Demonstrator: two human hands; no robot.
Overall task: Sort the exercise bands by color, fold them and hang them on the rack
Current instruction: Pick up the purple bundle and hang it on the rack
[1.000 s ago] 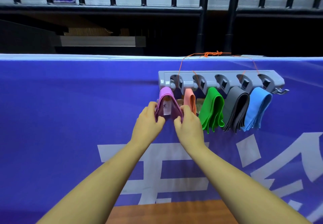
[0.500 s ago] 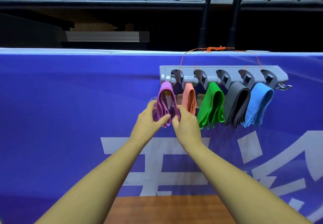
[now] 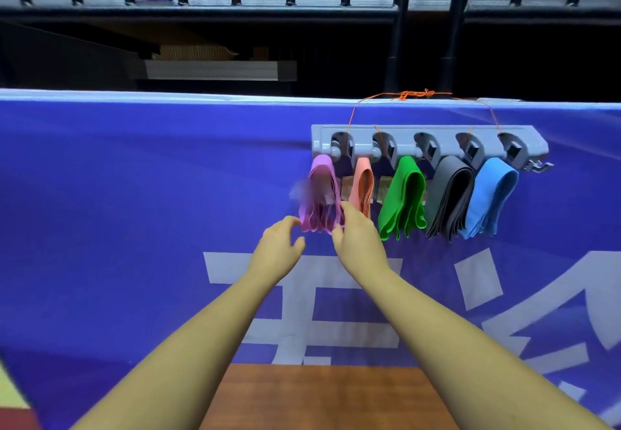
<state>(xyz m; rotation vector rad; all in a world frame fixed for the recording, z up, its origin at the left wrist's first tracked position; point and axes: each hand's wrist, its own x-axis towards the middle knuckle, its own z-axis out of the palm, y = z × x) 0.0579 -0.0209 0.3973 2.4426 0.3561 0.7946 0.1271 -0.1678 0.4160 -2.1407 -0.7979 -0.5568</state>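
Blurring across the purple band (image 3: 322, 191)

i see the grey rack (image 3: 430, 142) mounted level, with five folded bands draped over its pegs side by side. from the left: the purple band (image 3: 321, 194), motion-blurred, the narrower salmon band (image 3: 363, 184), the green band (image 3: 403, 194), the dark grey band (image 3: 450, 197) and the blue band (image 3: 490, 194), all with loose ends hanging down.
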